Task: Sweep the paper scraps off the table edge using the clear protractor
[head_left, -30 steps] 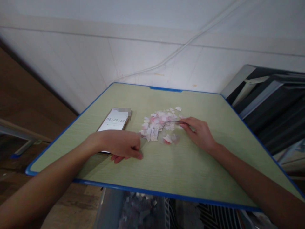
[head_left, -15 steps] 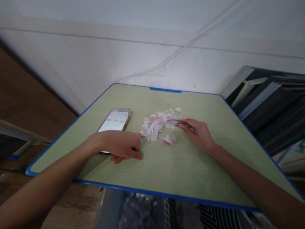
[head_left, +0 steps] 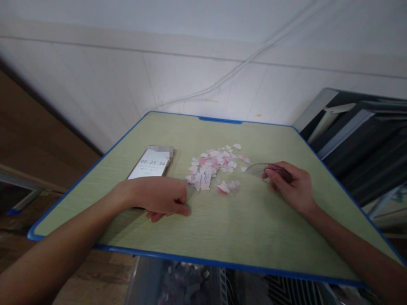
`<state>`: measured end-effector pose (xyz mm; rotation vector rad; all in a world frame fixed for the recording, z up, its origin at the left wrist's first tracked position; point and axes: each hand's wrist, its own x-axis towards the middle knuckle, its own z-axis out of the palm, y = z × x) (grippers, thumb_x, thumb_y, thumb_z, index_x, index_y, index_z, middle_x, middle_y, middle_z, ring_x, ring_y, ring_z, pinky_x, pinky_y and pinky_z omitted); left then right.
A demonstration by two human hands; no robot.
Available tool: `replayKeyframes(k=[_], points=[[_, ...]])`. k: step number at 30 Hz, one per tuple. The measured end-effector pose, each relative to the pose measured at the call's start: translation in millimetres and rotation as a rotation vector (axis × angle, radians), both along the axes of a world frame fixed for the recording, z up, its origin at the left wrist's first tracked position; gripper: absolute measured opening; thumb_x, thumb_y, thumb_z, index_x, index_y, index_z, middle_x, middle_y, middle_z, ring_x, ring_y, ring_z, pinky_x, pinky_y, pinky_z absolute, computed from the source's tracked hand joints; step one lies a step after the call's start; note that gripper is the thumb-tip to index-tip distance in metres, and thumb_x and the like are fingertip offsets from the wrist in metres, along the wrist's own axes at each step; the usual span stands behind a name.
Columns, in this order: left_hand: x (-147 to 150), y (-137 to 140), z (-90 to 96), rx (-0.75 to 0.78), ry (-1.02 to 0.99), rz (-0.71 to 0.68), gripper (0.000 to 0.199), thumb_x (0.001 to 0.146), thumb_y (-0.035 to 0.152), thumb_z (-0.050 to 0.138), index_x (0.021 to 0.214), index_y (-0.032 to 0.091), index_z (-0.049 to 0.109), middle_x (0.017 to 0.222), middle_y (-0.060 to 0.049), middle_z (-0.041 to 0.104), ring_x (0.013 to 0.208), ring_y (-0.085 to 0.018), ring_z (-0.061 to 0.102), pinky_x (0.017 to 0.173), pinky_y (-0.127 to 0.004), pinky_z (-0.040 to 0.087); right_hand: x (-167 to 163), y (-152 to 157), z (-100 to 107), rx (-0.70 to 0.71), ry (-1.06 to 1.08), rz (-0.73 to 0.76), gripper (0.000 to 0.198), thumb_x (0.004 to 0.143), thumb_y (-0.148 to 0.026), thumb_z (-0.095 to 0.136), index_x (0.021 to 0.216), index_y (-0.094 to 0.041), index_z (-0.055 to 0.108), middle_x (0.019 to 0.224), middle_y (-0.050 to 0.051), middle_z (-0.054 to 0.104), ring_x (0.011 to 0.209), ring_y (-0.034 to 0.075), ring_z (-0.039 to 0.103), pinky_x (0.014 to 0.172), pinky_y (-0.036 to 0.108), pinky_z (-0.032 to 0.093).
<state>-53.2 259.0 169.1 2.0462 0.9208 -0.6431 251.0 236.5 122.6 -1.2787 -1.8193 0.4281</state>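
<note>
In the head view, my right hand [head_left: 294,186] grips a clear, curved flat piece that looks like a protractor [head_left: 256,168], its rounded edge pointing left toward the paper. A loose pile of torn pink and white paper scraps [head_left: 210,163] lies mid-table. A smaller cluster of scraps [head_left: 227,187] sits just in front of it. My left hand [head_left: 162,197] rests on the table with its fingers curled in, close to the pile's left side. Whatever its fingers may hold is hidden. Behind that hand lies a phone [head_left: 149,165] with a running timer, its lower part covered.
The pale green table [head_left: 222,228] has a blue rim and stands against a white wall [head_left: 203,80]. Below its front edge is a clear bin [head_left: 187,284] with scraps inside. Dark folded panels [head_left: 352,131] lean at the right; a brown panel [head_left: 38,123] stands left.
My right hand has moved right, away from the pile, with the clear curved piece. A few scraps now show at the pile's right edge. My left hand stays nearly still.
</note>
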Motion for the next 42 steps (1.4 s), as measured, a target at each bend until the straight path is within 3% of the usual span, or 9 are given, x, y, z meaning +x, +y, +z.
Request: replayKeyframes(k=[4,10,14,19,27,32,37,42], points=[[0,0,0.8,-0.011,-0.001,0.013,0.045,0.086,0.033,0.041,0.044,0.020,0.041,0.036,0.001,0.049,0.034,-0.011,0.048,0.038,-0.021,0.038,1,-4,3,0.043,-0.131,0.082,0.014,0.083,-0.029,0.056,0.074,-0.019,0.061,0.056,0.000,0.060,0.038,0.008,0.045,0.035,0.021,0.035],[-1,0,1.8,-0.020,-0.002,0.023,0.045,0.086,0.034,0.042,0.043,0.020,0.039,0.035,0.001,0.048,0.034,-0.011,0.048,0.038,-0.021,0.037,-7,-12,9,0.090,-0.254,0.344,0.018,0.087,-0.026,0.052,0.073,-0.018,0.061,0.055,-0.001,0.058,0.043,0.008,0.048,0.040,0.020,0.036],[-1,-1,2.2,-0.009,0.008,0.019,0.045,0.086,0.034,0.042,0.043,0.020,0.040,0.035,0.001,0.048,0.035,-0.011,0.048,0.039,-0.021,0.038,-11,-14,8,0.105,-0.259,0.304,0.019,0.089,-0.027,0.049,0.077,-0.018,0.060,0.060,0.001,0.061,0.046,0.009,0.050,0.042,0.020,0.037],[-1,-2,3.1,0.006,0.026,0.019,0.047,0.086,0.036,0.041,0.042,0.020,0.041,0.034,0.001,0.047,0.034,-0.011,0.047,0.040,-0.021,0.039,-14,-15,10,0.068,-0.275,0.431,0.018,0.088,-0.025,0.050,0.077,-0.017,0.061,0.057,-0.001,0.060,0.045,0.009,0.052,0.042,0.019,0.038],[-3,-2,0.1,0.019,0.007,0.047,0.047,0.085,0.038,0.042,0.041,0.020,0.041,0.033,0.001,0.045,0.032,-0.012,0.045,0.040,-0.022,0.037,-11,-11,6,0.101,-0.225,0.118,0.013,0.085,-0.023,0.053,0.079,-0.018,0.063,0.062,0.002,0.066,0.047,0.011,0.056,0.042,0.021,0.041],[-2,-2,0.7,0.017,0.028,0.034,0.047,0.085,0.039,0.042,0.042,0.020,0.042,0.035,0.000,0.048,0.035,-0.012,0.047,0.041,-0.023,0.037,-10,-10,8,0.045,-0.228,0.272,0.018,0.085,-0.024,0.053,0.071,-0.017,0.061,0.053,-0.001,0.058,0.042,0.009,0.049,0.038,0.019,0.036],[-1,-2,2.2,0.015,0.037,0.040,0.049,0.085,0.040,0.041,0.040,0.021,0.040,0.036,-0.001,0.049,0.036,-0.014,0.048,0.041,-0.025,0.038,-9,-11,9,0.018,-0.168,0.235,0.018,0.087,-0.028,0.051,0.076,-0.018,0.061,0.055,-0.001,0.058,0.039,0.008,0.046,0.037,0.019,0.033],[-1,-2,1.4,0.007,0.015,0.033,0.047,0.085,0.038,0.042,0.041,0.021,0.040,0.035,-0.001,0.049,0.035,-0.013,0.049,0.040,-0.024,0.038,-12,-16,10,-0.037,-0.215,0.463,0.020,0.087,-0.030,0.053,0.074,-0.017,0.062,0.055,-0.001,0.059,0.045,0.009,0.051,0.042,0.019,0.037]])
